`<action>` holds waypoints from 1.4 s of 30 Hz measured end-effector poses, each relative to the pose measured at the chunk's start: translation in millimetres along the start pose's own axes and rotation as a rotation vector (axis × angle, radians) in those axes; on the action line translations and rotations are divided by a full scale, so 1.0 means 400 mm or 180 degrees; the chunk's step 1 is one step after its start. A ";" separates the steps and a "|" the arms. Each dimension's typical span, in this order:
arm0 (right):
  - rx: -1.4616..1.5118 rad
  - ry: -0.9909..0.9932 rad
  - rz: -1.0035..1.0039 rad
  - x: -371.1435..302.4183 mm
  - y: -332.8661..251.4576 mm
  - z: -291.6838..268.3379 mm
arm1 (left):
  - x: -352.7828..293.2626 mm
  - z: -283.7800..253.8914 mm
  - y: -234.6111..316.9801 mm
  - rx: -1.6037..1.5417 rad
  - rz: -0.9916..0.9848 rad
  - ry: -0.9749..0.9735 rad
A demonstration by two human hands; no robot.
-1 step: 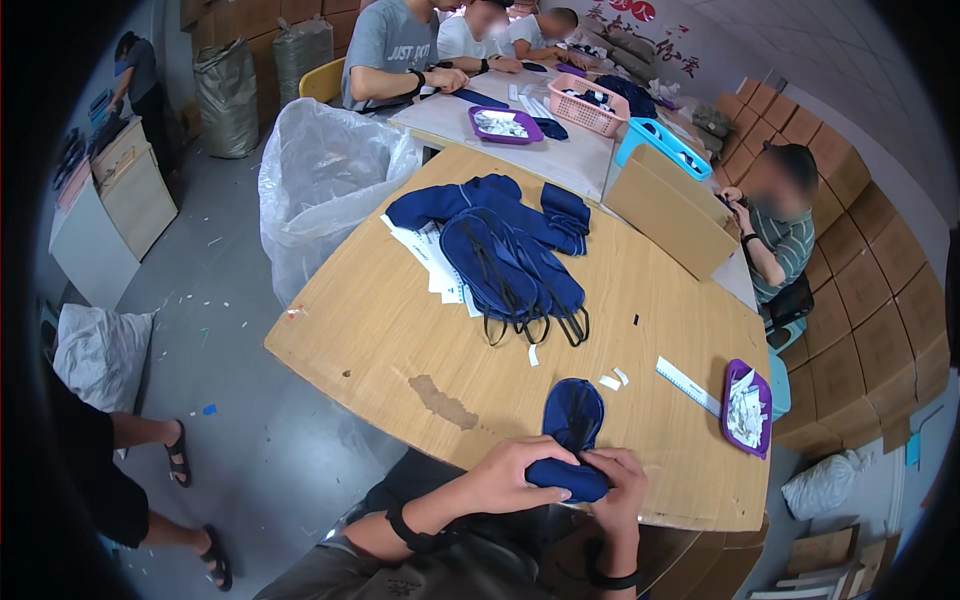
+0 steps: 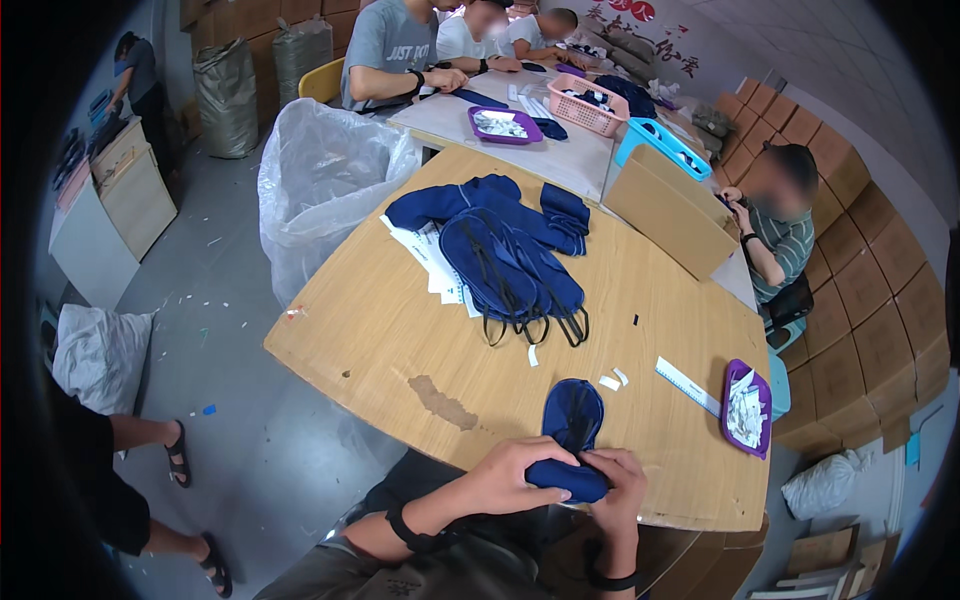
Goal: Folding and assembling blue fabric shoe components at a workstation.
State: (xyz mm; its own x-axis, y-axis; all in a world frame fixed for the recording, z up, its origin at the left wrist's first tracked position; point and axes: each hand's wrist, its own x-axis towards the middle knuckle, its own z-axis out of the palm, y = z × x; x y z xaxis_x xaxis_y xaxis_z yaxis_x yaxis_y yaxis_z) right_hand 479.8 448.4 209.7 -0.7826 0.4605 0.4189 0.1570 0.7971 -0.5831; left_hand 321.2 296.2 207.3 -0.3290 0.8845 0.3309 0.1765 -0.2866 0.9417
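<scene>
At the table's near edge, my left hand (image 2: 508,475) and my right hand (image 2: 617,483) are both closed on a navy eye mask (image 2: 568,480), bent into a thick fold between them. My left thumb lies along the front of the fold, and my right fingers press its right end. Just beyond my fingers, a rounded navy lobe with dark straps (image 2: 574,412) rests on the wood. Whether it belongs to the same mask is hidden by my hands. Farther off lies a pile of navy eye masks (image 2: 500,262) with black elastic straps, beside folded navy cloth (image 2: 455,203).
Printed white sheets (image 2: 432,262) lie under the pile. On the right are a white ruler (image 2: 688,386) and a purple tray (image 2: 729,425) of white labels. A cardboard box (image 2: 665,212) stands at the far edge. A clear plastic bag (image 2: 325,180) stands left of the table; people sit beyond.
</scene>
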 end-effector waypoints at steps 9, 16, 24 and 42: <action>0.0094 0.0121 0.0241 0.004 -0.025 0.013 | 0.010 -0.006 -0.002 0.0122 0.0044 -0.0052; 0.0279 -0.0185 0.0354 0.000 -0.048 -0.021 | 0.015 -0.005 -0.001 0.0169 0.0004 -0.0104; 0.0406 -0.0774 0.0279 -0.018 -0.068 -0.082 | 0.014 -0.002 0.006 0.0113 -0.0109 -0.0264; 0.0200 -0.0662 0.0167 0.043 -0.057 -0.052 | 0.025 -0.009 -0.012 0.0132 -0.0047 -0.0083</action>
State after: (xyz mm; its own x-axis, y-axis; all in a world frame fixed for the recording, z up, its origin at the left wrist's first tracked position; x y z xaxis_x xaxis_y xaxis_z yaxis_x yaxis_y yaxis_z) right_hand 475.3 446.1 244.8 -0.8827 0.4052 0.2380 0.1681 0.7452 -0.6453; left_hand 313.8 305.1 206.4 -0.3077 0.8979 0.3147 0.2103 -0.2584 0.9429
